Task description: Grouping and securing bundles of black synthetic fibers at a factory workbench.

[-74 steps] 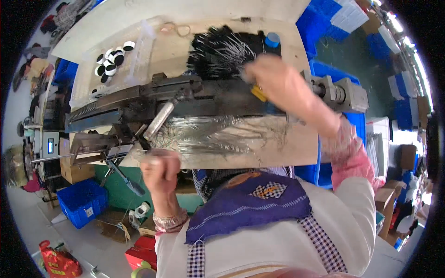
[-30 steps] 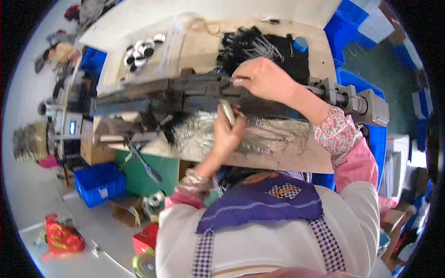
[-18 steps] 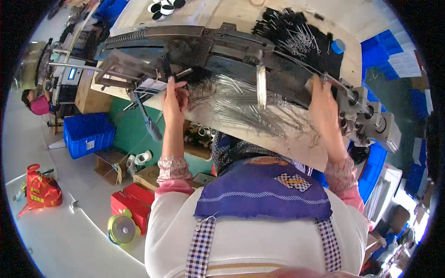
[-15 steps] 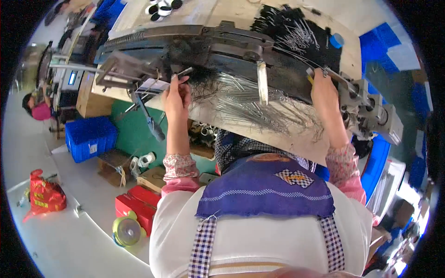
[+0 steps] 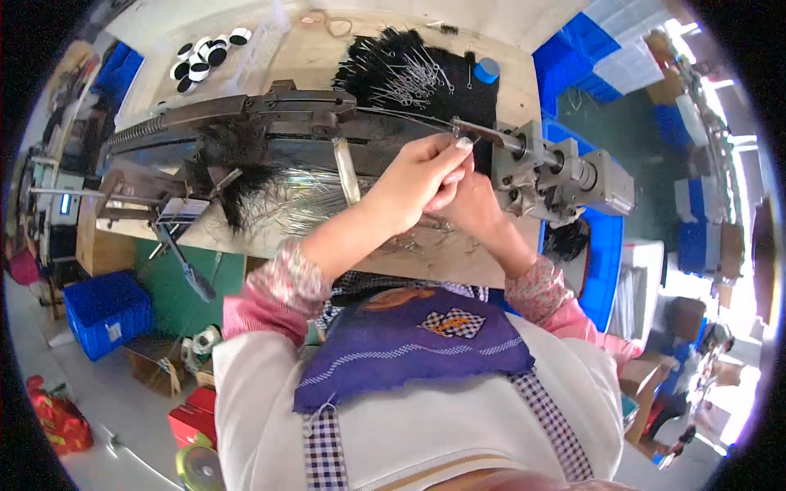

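Observation:
My left hand [image 5: 409, 186] reaches across to the right, fingers closed in a pinch just below the spindle [image 5: 488, 134] of a bench machine [image 5: 565, 168]. My right hand [image 5: 479, 203] is curled shut, right beside and partly behind the left. What either one pinches is too small or hidden to name. A thin metal wire [image 5: 401, 115] runs from the machine's dark clamp arm [image 5: 303, 106] toward the spindle tip. Left of my wrists, loose wires [image 5: 303, 192] lie along the bench's near side, next to a bunch of black bristles [image 5: 241, 196].
Behind the machine, looped-wire brushes with black bristles [image 5: 401, 78] are heaped on a black cloth beside a blue cap [image 5: 486, 70]. Black-and-white round pieces [image 5: 201, 61] sit at the far left. Blue crates [image 5: 106, 311] stand on the floor.
My left hand has left the bristle bunch and crossed right to meet my right hand by the spindle. The view has shifted toward the right.

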A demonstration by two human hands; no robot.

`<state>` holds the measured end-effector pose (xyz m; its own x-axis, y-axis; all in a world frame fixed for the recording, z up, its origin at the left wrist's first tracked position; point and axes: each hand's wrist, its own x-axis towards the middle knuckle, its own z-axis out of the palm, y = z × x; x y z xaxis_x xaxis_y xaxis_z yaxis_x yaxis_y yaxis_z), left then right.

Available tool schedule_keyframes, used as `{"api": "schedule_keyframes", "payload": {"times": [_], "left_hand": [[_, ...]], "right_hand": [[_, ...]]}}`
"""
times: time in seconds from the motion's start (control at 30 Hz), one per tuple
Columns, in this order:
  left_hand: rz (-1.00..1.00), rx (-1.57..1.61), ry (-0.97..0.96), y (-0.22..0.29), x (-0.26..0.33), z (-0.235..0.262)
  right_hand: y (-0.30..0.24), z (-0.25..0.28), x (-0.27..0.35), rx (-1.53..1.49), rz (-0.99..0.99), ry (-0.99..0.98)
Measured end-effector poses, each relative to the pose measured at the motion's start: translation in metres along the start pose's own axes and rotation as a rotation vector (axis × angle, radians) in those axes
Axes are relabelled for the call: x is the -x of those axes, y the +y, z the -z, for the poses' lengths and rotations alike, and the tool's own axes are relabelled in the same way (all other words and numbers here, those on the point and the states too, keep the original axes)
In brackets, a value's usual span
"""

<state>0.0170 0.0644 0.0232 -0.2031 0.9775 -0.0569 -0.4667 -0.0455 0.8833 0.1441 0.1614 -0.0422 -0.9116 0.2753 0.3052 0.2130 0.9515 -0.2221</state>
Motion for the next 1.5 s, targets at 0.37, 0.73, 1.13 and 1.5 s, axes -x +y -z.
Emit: {"api": "schedule_keyframes", "payload": {"times": [0.37,0.73,1.13,1.5], "left_hand": [[-0.207,0.149,0.591,-0.033,-0.016,0.026],[-0.101,0.223,0.576,-0.028,-0.009,0.024],[-0.106,0.862,0.262,-0.012,-0.012,0.026],[-0.189,0.856,0.273,-0.011,0.004,0.031]], "right_hand": [[0.013,0.083,-0.043,-0.096,0.099,0.273],[0.020,0.062,-0.124,-0.724,-0.070,-0.392],[0.034,0.085,-0.138,-0.161,0.094,-0.412],[0.012,0.075,-0.117,-0.249,0.053,0.003]]}}
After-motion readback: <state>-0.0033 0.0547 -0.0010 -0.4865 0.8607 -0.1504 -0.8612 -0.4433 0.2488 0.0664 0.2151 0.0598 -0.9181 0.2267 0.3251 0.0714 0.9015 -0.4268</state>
